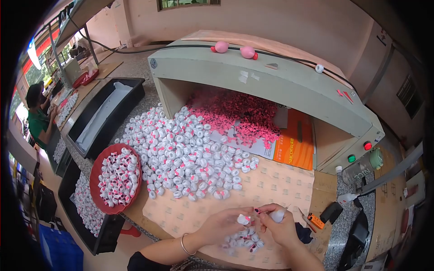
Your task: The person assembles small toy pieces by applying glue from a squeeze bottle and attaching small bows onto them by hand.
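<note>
we hold a white piece (244, 219) in our left hand (219, 226), fingers curled round it; our right hand (281, 229) pinches a small dark bit (257, 210) at the fingertips, a white bottle (277, 216) tucked in the same grip; the white piece sits above a small pile (247, 237) on the pale paper (275, 189)

Small rounded white piece (244, 219) with pink marks, held in the left hand (222, 226) over a loose cluster of similar white pieces (246, 239), tiny dark-and-pink piece (257, 210) at the right hand (284, 227) near the cluster, whitish bottle (277, 215) tilted in the right hand, right of the cluster
</note>
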{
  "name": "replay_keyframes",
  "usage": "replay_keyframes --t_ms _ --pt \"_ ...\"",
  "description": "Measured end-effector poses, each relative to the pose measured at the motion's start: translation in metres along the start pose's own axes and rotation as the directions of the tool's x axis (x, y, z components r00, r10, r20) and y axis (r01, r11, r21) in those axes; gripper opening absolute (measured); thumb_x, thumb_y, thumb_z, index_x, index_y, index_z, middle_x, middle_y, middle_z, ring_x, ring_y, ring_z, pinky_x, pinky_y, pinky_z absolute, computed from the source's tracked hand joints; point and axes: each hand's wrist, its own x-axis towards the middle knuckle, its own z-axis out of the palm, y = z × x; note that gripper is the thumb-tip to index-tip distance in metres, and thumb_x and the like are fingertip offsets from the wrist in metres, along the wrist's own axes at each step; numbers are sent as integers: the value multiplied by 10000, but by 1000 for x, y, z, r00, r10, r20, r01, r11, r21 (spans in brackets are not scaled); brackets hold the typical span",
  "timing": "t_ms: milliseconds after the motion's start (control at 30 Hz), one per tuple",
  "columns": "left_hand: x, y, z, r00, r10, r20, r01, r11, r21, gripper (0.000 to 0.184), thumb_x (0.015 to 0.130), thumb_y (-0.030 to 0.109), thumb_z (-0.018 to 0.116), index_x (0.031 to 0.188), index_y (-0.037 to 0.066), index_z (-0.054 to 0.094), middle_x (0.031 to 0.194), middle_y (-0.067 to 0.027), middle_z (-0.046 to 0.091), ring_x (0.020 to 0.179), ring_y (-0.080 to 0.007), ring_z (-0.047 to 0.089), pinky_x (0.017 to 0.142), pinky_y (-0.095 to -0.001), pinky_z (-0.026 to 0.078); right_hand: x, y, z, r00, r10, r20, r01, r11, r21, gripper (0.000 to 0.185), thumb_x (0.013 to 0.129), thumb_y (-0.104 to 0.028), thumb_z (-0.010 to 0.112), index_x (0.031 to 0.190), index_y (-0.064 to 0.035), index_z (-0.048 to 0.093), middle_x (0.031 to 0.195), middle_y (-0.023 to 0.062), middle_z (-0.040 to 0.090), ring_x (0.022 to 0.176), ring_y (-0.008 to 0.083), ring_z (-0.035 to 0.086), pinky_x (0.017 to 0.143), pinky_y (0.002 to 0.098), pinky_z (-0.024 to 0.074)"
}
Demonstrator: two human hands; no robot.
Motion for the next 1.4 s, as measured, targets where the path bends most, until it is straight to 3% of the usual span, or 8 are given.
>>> replay_keyframes --t_ms 200,333,533,633,833,933,1133,1400 --pt "-5 -5 4 1000 -15 26 14 999 37 362 817 -18 527 1171 27 468 1149 -72 504 951 -127 533 782 -247 464 -6 28 8 984 -168 -53 157 973 -170 108 792 -6 566 884 -3 508 707 40 549 536 82 501 480 207 410" --pt "-6 -5 -1 993 -118 27 111 978 176 358 821 9 538 1173 34 476 1048 -56 544 887 -90 537 751 -222 459 -7 -1 6 879 -447 167 462 708 -535 197 747 11 587 941 -7 557 757 54 549 649 112 528 573 228 417" --pt "-1 5 -1 970 -230 78 220 968 125 344 820 30 549 1159 50 494 989 -40 559 841 -70 522 721 -209 444 -1 12 -11 870 -383 311 488 763 -425 202 745 21 587 945 1 564 780 58 541 657 116 528 580 229 417" --pt "2 11 2 984 -174 39 168 977 130 339 811 15 555 1144 54 504 1005 -28 550 816 -66 501 708 -201 429 -3 20 -10 978 -179 105 197 959 -206 129 787 18 561 915 10 547 782 54 544 586 93 516 515 214 414" --pt "-1 2 1 996 -94 6 94 993 75 325 808 -18 537 1126 38 506 1063 -26 531 805 -61 475 698 -200 417 -8 28 -4 980 -189 67 199 958 -207 88 807 10 549 886 8 509 746 62 550 547 73 504 468 199 406" --pt "-1 7 3 991 -131 19 130 990 54 323 816 -24 519 1135 18 486 1083 -41 528 868 -79 498 745 -222 432 -15 12 6 992 96 -77 -100 994 -52 87 808 -2 555 872 6 498 720 64 554 538 73 500 460 197 403" --pt "0 6 3 994 -100 47 100 995 -6 343 833 -28 498 1170 6 444 1086 -53 518 875 -66 517 700 -201 436 -14 29 -7 999 -18 32 24 981 -193 116 803 -11 565 874 16 477 655 62 543 527 79 491 444 203 390" --pt "0 -3 2 1000 -24 -13 25 993 117 342 826 -15 519 1164 -1 465 1100 -96 516 1000 -169 533 859 -287 448 -19 23 -4 991 117 69 -129 965 227 99 787 -60 607 824 -34 520 651 -5 538 528 40 475 452 186 379"
